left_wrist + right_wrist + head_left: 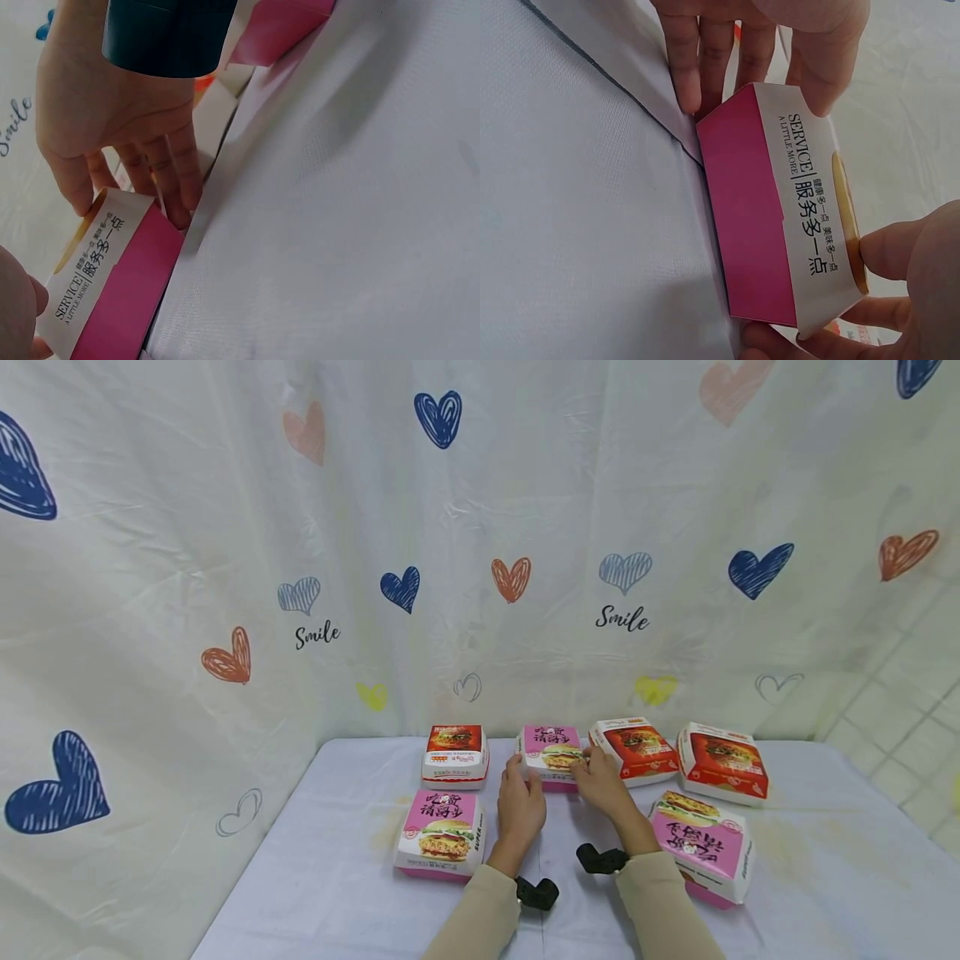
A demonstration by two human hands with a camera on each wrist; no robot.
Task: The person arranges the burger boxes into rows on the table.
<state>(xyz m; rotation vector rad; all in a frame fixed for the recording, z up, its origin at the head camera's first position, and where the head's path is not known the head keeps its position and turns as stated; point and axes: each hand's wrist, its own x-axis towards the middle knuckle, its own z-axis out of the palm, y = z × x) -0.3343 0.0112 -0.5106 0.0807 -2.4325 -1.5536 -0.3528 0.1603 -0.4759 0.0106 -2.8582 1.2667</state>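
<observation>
Both hands hold a pink-and-white burger box (551,740) at the back middle of the table, one at each side. My left hand (522,807) has its thumb near the front left corner and its fingers along the left side. At the opposite end, my right hand (604,787) grips the box with thumb on the upper edge and fingers by the side. In the right wrist view the closed box (750,217) rests on the cloth, its front panel reading "SERVICE". The left wrist view shows the same front panel (127,289).
A red-and-white burger box (454,760) stands left of the held one; two more, a middle one (637,750) and an outer one (723,764), sit to its right. Pink boxes lie nearer, at left (442,835) and right (705,847). A heart-printed curtain (480,527) hangs behind the table.
</observation>
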